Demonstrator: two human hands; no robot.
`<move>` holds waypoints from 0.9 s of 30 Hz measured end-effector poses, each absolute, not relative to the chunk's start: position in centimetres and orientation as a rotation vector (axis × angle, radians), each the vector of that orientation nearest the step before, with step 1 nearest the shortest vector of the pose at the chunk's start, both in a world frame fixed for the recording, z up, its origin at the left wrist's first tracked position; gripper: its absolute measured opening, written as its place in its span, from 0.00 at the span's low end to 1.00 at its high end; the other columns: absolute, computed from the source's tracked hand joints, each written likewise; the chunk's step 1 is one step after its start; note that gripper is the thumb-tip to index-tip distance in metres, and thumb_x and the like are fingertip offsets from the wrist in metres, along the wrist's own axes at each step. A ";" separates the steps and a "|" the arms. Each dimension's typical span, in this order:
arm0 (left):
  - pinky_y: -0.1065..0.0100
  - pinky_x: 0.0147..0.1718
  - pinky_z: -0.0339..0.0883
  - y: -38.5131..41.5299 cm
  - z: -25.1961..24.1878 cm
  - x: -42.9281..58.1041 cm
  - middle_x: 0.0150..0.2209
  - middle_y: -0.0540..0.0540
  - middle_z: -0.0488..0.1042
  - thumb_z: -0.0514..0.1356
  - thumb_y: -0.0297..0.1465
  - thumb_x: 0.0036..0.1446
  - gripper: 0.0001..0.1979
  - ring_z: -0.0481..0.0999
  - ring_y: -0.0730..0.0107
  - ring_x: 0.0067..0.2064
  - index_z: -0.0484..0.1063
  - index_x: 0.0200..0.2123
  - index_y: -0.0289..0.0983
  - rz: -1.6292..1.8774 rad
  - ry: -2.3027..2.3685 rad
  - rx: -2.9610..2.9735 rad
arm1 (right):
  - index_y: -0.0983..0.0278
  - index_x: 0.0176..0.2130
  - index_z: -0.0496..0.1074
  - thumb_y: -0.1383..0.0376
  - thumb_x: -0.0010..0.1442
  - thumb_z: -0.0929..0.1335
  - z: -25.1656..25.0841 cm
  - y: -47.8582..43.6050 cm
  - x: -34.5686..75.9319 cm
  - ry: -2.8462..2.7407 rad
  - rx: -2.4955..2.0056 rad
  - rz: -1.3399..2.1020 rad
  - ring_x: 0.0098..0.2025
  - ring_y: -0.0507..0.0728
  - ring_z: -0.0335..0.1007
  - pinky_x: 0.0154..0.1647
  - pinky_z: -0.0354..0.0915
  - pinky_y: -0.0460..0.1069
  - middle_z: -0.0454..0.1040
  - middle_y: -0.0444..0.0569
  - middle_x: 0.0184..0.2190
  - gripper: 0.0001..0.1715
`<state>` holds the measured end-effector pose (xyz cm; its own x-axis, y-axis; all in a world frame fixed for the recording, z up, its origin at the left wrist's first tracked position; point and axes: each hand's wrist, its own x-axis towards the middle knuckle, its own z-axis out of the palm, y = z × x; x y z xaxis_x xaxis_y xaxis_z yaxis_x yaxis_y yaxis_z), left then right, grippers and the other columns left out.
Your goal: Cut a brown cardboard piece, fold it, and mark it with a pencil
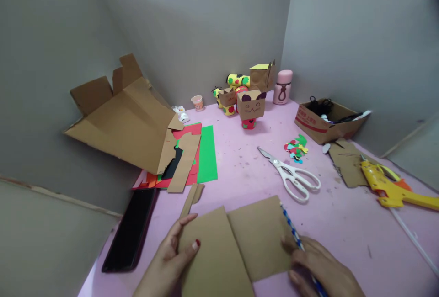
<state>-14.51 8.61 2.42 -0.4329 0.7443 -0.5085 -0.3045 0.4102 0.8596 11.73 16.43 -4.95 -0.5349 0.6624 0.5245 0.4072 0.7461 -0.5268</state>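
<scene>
A creased brown cardboard sheet (236, 242) lies flat on the pink table (240, 164) at the near edge. My left hand (168, 260) rests on its left side, fingers stretched flat with the thumb on top. My right hand (318, 269) sits at the sheet's right edge, fingers closed round a blue patterned pencil (291, 228) whose upper end points away from me along that edge.
White-handled scissors (291, 176) lie behind the sheet. A yellow glue gun (391, 187) and cardboard scraps lie right, near a small box (325, 123). A flattened carton (126, 119), coloured paper (206, 155) and a black phone (132, 228) are left. Cardboard figures (250, 103) stand at the back.
</scene>
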 end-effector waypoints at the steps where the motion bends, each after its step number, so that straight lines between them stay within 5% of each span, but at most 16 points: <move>1: 0.65 0.35 0.71 8.5 2.8 -14.9 0.49 0.43 0.72 0.68 0.34 0.41 0.32 0.76 0.58 0.40 0.61 0.50 0.41 1.246 1.630 0.403 | 0.58 0.36 0.68 0.69 0.52 0.66 -5.1 16.9 11.8 -2.308 -0.698 0.296 0.41 0.61 0.76 0.37 0.73 0.50 0.80 0.51 0.38 0.09; 6: 0.71 0.37 0.71 7.0 4.1 -17.4 0.50 0.47 0.71 0.69 0.34 0.40 0.37 0.74 0.62 0.45 0.59 0.54 0.47 1.346 1.856 0.422 | 0.62 0.35 0.70 0.69 0.54 0.63 -5.7 17.5 11.8 -2.512 -0.531 -0.041 0.36 0.63 0.78 0.31 0.74 0.53 0.81 0.54 0.35 0.08; 12: 0.61 0.33 0.73 5.7 3.1 -15.8 0.43 0.45 0.76 0.69 0.35 0.38 0.40 0.78 0.56 0.38 0.56 0.55 0.47 1.350 1.821 0.292 | 0.61 0.34 0.71 0.68 0.59 0.60 -6.0 17.1 12.0 -2.460 -0.522 -0.112 0.36 0.61 0.78 0.32 0.72 0.52 0.81 0.53 0.34 0.11; 22: 0.56 0.48 0.66 8.7 -0.5 -9.6 0.57 0.37 0.64 0.66 0.34 0.44 0.40 0.73 0.55 0.48 0.50 0.59 0.42 1.410 1.571 0.397 | 0.61 0.34 0.71 0.66 0.64 0.56 -5.5 16.8 12.0 -2.411 -0.561 -0.077 0.38 0.60 0.77 0.35 0.71 0.52 0.81 0.52 0.35 0.16; 27: 0.52 0.55 0.57 10.2 -2.5 -10.2 0.59 0.35 0.58 0.57 0.36 0.53 0.32 0.61 0.54 0.59 0.50 0.59 0.37 1.218 1.979 0.890 | 0.63 0.34 0.70 0.68 0.63 0.56 -5.4 17.2 11.7 -2.397 -0.509 -0.143 0.36 0.60 0.78 0.31 0.73 0.52 0.81 0.54 0.33 0.16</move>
